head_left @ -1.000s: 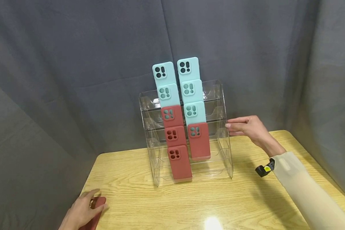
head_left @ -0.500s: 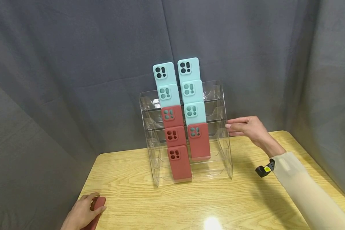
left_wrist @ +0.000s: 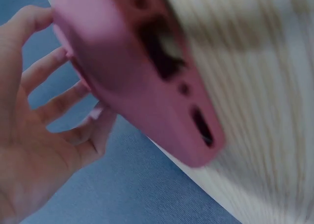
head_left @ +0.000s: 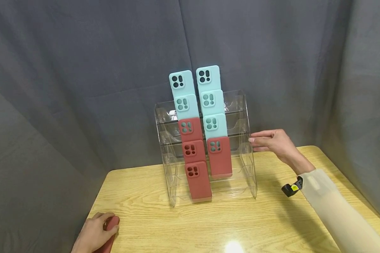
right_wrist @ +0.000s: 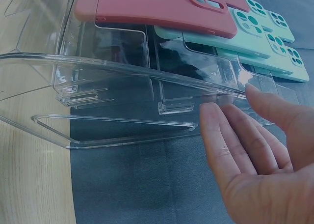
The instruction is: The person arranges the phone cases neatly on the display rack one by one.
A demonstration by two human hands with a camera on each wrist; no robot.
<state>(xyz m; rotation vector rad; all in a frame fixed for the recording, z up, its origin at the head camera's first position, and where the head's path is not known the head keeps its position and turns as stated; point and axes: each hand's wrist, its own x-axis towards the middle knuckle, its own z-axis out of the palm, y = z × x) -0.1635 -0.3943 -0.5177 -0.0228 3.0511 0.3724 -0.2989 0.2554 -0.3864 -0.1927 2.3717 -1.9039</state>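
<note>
At the table's near left edge, my left hand [head_left: 94, 232] holds a red phone case [head_left: 111, 226] between thumb and fingers. The left wrist view shows the side of this case [left_wrist: 147, 76] with its port cutouts, tilted over the wood, fingertips along its edge. My right hand [head_left: 277, 142] grips the right side panel of a clear tiered display rack [head_left: 252, 168]. In the right wrist view, the thumb [right_wrist: 274, 106] lies at the panel's rim and the fingers bend beneath it. Red phone cases [head_left: 198, 182] and mint-green phone cases [head_left: 210, 79] lean in two overlapping columns on the rack.
The wooden table [head_left: 145, 221] carries the rack near its back edge. Grey curtain [head_left: 114, 70] hangs behind and along both sides. A black wrist camera [head_left: 290, 189] sits on the right wrist, below the cream sleeve [head_left: 335, 207].
My left hand has drawn its fingers in on the red case and shifted slightly right with it. The right hand stays at the rack. The head view has tilted slightly.
</note>
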